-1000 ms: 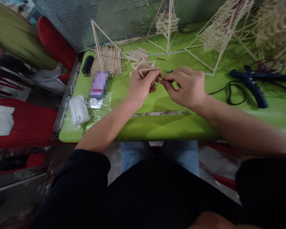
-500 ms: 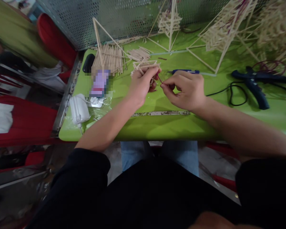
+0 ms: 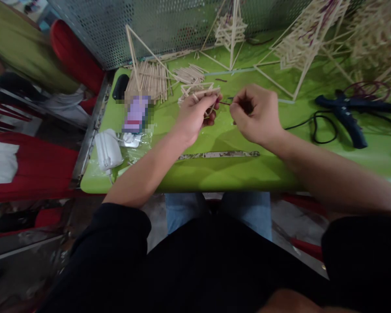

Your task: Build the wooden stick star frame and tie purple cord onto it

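My left hand [image 3: 195, 115] is closed around a small frame of wooden sticks [image 3: 198, 90], partly hidden behind the fingers. From that frame a dark red string [image 3: 224, 103] runs across to my right hand [image 3: 256, 112], which pinches its other end between thumb and forefinger. The string looks taut and nearly level. Just behind the left hand lie a short pile of sticks [image 3: 189, 74] and a larger bundle of long sticks [image 3: 151, 80]. A blue pen-like tool seen behind the right hand is now almost fully covered by it.
Stick structures with purple string [image 3: 301, 52] stand along the back right. A dark glue gun [image 3: 348, 111] with its cable lies at the right. A phone [image 3: 137, 114], a white adapter [image 3: 108, 148] and clear plastic occupy the left. A worn metal strip [image 3: 218, 154] lies near the front edge.
My right hand has moved right and slightly up, drawing the string out longer between the hands. My left hand has stayed nearly in place with the stick frame.
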Action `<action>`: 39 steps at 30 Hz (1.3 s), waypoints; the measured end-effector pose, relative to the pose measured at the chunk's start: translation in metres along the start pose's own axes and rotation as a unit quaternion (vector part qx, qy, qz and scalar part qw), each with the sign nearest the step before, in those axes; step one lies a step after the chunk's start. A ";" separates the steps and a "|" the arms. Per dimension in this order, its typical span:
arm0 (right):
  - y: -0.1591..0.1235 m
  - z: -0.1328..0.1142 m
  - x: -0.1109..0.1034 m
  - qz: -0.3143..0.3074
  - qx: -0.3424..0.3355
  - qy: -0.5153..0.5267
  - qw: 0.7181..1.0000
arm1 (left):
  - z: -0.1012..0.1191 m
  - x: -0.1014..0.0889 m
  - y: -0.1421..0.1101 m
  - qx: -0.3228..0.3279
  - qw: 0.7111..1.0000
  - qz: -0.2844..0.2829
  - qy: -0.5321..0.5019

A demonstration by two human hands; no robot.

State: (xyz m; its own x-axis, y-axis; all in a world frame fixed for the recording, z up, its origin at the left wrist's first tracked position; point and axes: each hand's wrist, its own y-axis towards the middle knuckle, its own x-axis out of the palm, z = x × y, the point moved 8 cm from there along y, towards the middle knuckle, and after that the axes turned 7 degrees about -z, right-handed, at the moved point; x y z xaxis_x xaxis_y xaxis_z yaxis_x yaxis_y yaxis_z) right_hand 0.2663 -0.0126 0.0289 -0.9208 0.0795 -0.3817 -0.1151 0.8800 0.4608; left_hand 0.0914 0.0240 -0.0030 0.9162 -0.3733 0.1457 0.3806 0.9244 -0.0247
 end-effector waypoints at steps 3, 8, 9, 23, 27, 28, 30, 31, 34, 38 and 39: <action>0.001 0.014 0.017 -0.085 0.110 0.167 0.976 | -0.001 0.001 0.000 0.011 1.000 -0.011 0.012; -0.001 0.019 0.027 -0.108 0.146 0.262 0.948 | -0.003 0.005 -0.004 -0.002 0.999 -0.008 0.044; 0.000 0.021 0.026 -0.101 0.143 0.258 0.950 | -0.003 0.006 -0.005 -0.008 0.999 -0.005 0.050; 0.010 0.039 0.020 -0.079 0.116 0.171 0.975 | 0.002 0.012 -0.010 -0.040 0.999 -0.009 -0.008; 0.010 0.039 0.018 -0.097 0.123 0.183 0.971 | 0.000 0.013 -0.008 -0.047 0.998 -0.034 -0.021; 0.010 0.037 0.017 -0.102 0.119 0.187 0.970 | 0.000 0.013 -0.007 -0.048 0.998 -0.039 -0.026; 0.011 0.034 0.016 -0.115 0.114 0.194 0.968 | -0.001 0.013 -0.007 -0.053 0.997 -0.043 -0.031; 0.011 0.033 0.016 -0.119 0.115 0.196 0.967 | -0.002 0.013 -0.007 -0.058 0.997 -0.044 -0.032; 0.011 0.032 0.012 -0.116 0.133 0.198 0.964 | -0.001 0.013 -0.008 -0.069 0.995 -0.047 -0.048; 0.013 0.032 0.011 -0.115 0.132 0.209 0.962 | 0.003 0.014 -0.009 -0.065 0.994 -0.055 -0.062; 0.014 0.032 0.011 -0.118 0.126 0.210 0.962 | 0.003 0.013 -0.009 -0.065 0.995 -0.054 -0.057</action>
State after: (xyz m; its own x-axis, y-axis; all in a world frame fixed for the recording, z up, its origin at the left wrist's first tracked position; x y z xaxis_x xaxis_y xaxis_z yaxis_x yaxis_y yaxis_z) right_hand 0.2667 0.0156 0.0052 -0.9557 -0.2861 -0.0692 -0.2939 0.9402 0.1720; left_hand 0.0997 0.0104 0.0023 0.8513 -0.4525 0.2655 0.4965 0.8584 -0.1290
